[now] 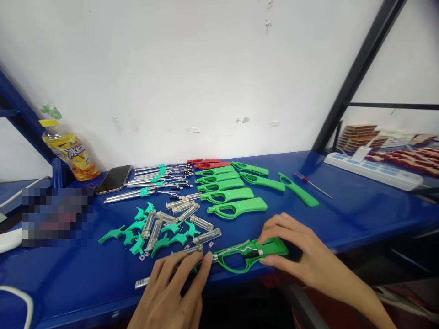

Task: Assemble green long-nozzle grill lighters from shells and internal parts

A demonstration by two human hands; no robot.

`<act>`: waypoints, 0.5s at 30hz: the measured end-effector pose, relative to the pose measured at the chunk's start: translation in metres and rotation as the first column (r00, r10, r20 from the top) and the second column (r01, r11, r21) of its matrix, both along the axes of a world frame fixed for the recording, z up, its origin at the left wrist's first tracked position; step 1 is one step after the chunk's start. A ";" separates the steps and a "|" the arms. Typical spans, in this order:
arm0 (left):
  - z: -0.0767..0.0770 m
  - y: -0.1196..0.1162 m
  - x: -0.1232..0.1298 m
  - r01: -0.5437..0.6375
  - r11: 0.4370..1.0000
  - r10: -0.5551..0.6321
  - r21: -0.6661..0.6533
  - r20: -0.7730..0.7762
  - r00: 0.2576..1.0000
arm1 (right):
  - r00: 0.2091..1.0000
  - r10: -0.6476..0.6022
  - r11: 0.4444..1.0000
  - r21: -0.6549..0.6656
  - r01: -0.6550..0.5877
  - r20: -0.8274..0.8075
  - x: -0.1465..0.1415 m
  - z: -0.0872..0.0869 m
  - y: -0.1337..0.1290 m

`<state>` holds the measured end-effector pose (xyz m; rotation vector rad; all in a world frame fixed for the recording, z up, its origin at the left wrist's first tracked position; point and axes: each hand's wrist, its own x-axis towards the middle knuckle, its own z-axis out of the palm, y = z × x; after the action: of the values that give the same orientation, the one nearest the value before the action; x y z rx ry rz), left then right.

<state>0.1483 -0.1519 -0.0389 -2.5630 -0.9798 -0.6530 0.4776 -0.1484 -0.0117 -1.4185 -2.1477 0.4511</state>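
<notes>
A green lighter shell half [274,246] lies open side up at the blue table's front edge, with white wires and a black part inside. My left hand [178,283] is over its narrow end, fingers pressed on a silver metal tube [142,282] that sticks out to the left. My right hand [298,246] grips the shell's wide end between thumb and fingers. Behind my left hand lie teal triggers [137,225] and clear fuel tanks [207,236]. Several green shells [240,208] lie in a column farther back.
Metal tubes with wires [126,196], a phone [115,178] and a bottle [73,153] are at the back left. Red shells [212,165] lie near the wall. A screwdriver [317,186] and a power strip [373,171] are on the right of the blue table [68,278].
</notes>
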 end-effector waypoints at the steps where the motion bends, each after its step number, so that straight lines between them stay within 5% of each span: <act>1: 0.000 0.001 0.001 -0.003 1.000 0.003 0.001 0.002 1.000 | 1.000 0.011 1.000 -0.007 -0.011 0.001 -0.001 0.001 -0.001; 9: 0.001 0.001 0.002 -0.016 1.000 0.016 -0.016 0.013 1.000 | 0.999 0.055 0.992 0.117 -0.054 0.000 -0.016 -0.003 -0.002; 15: 0.002 0.002 0.004 0.002 1.000 -0.002 -0.008 0.025 1.000 | 0.983 0.107 0.986 0.142 -0.085 -0.152 -0.018 -0.007 0.001</act>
<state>0.1525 -0.1498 -0.0369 -2.5688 -0.9903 -0.6844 0.4597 -0.1478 -0.0191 -1.1686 -2.0814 0.4307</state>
